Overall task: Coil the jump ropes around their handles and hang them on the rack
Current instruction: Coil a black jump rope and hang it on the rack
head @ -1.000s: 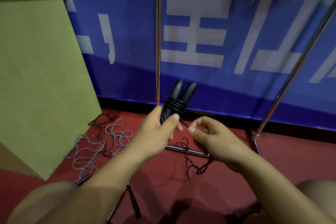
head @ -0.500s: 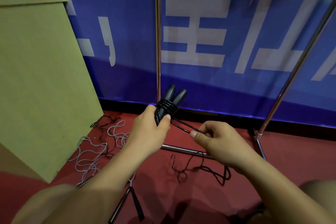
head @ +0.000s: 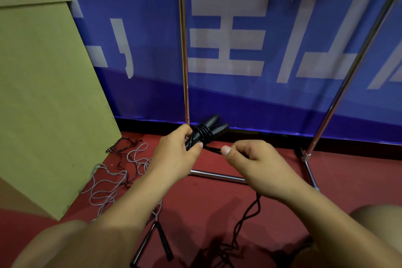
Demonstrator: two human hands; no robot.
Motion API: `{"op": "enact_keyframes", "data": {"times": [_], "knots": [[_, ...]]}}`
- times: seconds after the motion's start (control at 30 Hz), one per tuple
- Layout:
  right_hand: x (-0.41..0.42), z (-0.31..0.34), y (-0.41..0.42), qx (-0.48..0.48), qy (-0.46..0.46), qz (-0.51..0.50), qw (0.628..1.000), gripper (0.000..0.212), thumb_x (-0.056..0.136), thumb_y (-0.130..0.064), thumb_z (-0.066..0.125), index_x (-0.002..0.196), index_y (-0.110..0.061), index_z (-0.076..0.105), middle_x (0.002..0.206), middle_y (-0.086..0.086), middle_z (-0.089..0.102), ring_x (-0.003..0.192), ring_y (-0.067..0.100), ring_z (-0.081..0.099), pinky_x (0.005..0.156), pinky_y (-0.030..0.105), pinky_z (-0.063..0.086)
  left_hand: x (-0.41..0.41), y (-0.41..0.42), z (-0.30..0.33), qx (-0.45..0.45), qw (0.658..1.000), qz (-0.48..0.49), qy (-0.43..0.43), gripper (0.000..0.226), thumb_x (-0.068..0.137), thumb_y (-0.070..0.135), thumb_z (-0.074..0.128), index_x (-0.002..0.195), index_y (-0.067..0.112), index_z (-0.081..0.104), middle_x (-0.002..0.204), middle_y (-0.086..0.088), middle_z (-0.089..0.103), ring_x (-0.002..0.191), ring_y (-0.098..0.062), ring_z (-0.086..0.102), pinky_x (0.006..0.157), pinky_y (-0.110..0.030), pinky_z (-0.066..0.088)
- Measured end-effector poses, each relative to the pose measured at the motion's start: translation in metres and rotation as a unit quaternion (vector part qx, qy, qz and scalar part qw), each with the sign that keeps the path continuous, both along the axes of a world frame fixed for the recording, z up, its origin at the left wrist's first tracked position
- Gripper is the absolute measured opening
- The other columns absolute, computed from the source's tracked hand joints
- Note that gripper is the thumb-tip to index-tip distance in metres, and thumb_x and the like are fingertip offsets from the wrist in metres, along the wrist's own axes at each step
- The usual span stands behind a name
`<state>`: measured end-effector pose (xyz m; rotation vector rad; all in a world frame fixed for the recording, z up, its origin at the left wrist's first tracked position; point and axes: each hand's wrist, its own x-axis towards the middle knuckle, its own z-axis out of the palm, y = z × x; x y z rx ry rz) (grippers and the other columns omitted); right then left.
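Black handles gripped in left hand; right hand pinches rope.

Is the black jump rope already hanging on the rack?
No, the left hand grips the black handles low near the floor, and the right hand pinches the loose black rope.

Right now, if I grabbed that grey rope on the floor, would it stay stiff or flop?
Probably flop: the grey rope lies in loose, tangled loops on the floor. It looks thin, so likely light, and may snag the black rope tangled beside it.
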<state>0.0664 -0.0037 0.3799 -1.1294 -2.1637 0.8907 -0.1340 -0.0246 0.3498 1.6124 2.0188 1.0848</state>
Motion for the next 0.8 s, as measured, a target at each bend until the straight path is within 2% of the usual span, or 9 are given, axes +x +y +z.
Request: {"op": "enact_keyframes", "data": {"times": [0.1, 0.2, 0.27, 0.37, 0.43, 0.5, 0.57, 0.67, 0.8], "knots": [[0.000, 0.001, 0.001, -0.055, 0.063, -0.007, 0.996, 0.046, 0.095, -0.041, 0.059, 0.058, -0.018, 0.045, 0.049, -0.013, 0.034, 0.047, 0.004, 0.030, 0.046, 0.020, 0.027, 0.004, 0.001, -0.003, 0.012, 1.000, -0.022, 0.005, 0.013, 0.087, 0.031, 0.070, 0.087, 0.027, 0.057, 0.071, 0.004, 0.066, 0.069, -0.013, 0.061, 0.064, -0.030, 0.044], [0.003, 0.005, 0.003, -0.134, 0.127, 0.003, 0.983, 0.034, 0.095, -0.029, 0.062, 0.064, -0.019, 0.056, 0.048, -0.015, 0.040, 0.045, 0.000, 0.033, 0.046, 0.016, 0.028, 0.011, -0.003, -0.008, 0.019, 0.997, -0.066, 0.034, 0.014, 0.086, 0.030, 0.071, 0.092, 0.028, 0.058, 0.074, 0.006, 0.068, 0.069, -0.016, 0.064, 0.064, -0.035, 0.051], [0.005, 0.008, 0.002, -0.155, 0.112, 0.027, 0.981, 0.023, 0.097, -0.021, 0.060, 0.080, -0.006, 0.065, 0.046, -0.017, 0.045, 0.042, -0.002, 0.038, 0.045, 0.010, 0.030, 0.019, -0.008, -0.012, 0.003, 0.992, -0.105, 0.075, 0.016, 0.086, 0.030, 0.069, 0.097, 0.027, 0.058, 0.076, 0.003, 0.067, 0.072, -0.023, 0.065, 0.064, -0.039, 0.051], [0.005, 0.006, -0.001, -0.181, 0.099, 0.021, 0.978, 0.026, 0.098, -0.015, 0.057, 0.088, 0.008, 0.063, 0.048, -0.013, 0.051, 0.041, -0.003, 0.044, 0.044, 0.008, 0.033, 0.034, -0.018, -0.016, -0.038, 0.976, -0.162, 0.139, 0.019, 0.088, 0.035, 0.062, 0.105, 0.027, 0.057, 0.085, 0.000, 0.069, 0.083, -0.031, 0.064, 0.069, -0.042, 0.052], [0.003, 0.005, 0.000, -0.201, 0.110, -0.021, 0.973, 0.027, 0.099, -0.015, 0.057, 0.087, 0.009, 0.063, 0.052, -0.005, 0.051, 0.041, 0.000, 0.044, 0.042, 0.012, 0.035, 0.041, -0.022, -0.017, -0.043, 0.967, -0.184, 0.173, 0.018, 0.091, 0.036, 0.058, 0.103, 0.023, 0.054, 0.092, -0.005, 0.069, 0.089, -0.034, 0.063, 0.069, -0.041, 0.049], [0.004, 0.005, 0.004, -0.220, 0.120, -0.070, 0.966, 0.027, 0.099, -0.018, 0.057, 0.084, 0.003, 0.066, 0.055, 0.001, 0.052, 0.044, 0.006, 0.048, 0.043, 0.016, 0.038, 0.045, -0.024, -0.016, -0.045, 0.962, -0.191, 0.188, 0.015, 0.093, 0.033, 0.056, 0.090, 0.023, 0.045, 0.091, -0.007, 0.067, 0.090, -0.037, 0.060, 0.067, -0.041, 0.042], [0.005, 0.004, 0.007, -0.181, 0.069, -0.091, 0.977, 0.029, 0.098, -0.024, 0.057, 0.080, -0.003, 0.066, 0.057, 0.002, 0.054, 0.047, 0.009, 0.051, 0.047, 0.021, 0.041, 0.045, -0.024, -0.015, -0.059, 0.958, -0.201, 0.198, 0.016, 0.093, 0.031, 0.054, 0.087, 0.025, 0.040, 0.089, -0.006, 0.065, 0.088, -0.036, 0.059, 0.067, -0.041, 0.040], [0.006, -0.001, 0.009, -0.028, -0.094, -0.098, 0.990, 0.031, 0.095, -0.034, 0.057, 0.073, -0.012, 0.064, 0.060, -0.002, 0.058, 0.057, 0.015, 0.054, 0.057, 0.030, 0.043, 0.043, -0.024, -0.016, -0.093, 0.948, -0.224, 0.205, 0.013, 0.093, 0.032, 0.053, 0.091, 0.027, 0.041, 0.089, -0.003, 0.063, 0.088, -0.034, 0.061, 0.067, -0.039, 0.044], [0.008, -0.002, 0.014, 0.025, -0.134, -0.117, 0.984, 0.025, 0.091, -0.039, 0.062, 0.078, -0.019, 0.068, 0.063, -0.002, 0.062, 0.065, 0.016, 0.060, 0.062, 0.031, 0.048, 0.042, -0.027, -0.016, -0.100, 0.939, -0.254, 0.210, 0.017, 0.093, 0.037, 0.053, 0.089, 0.030, 0.039, 0.076, 0.004, 0.052, 0.081, -0.033, 0.060, 0.065, -0.038, 0.044]]}}
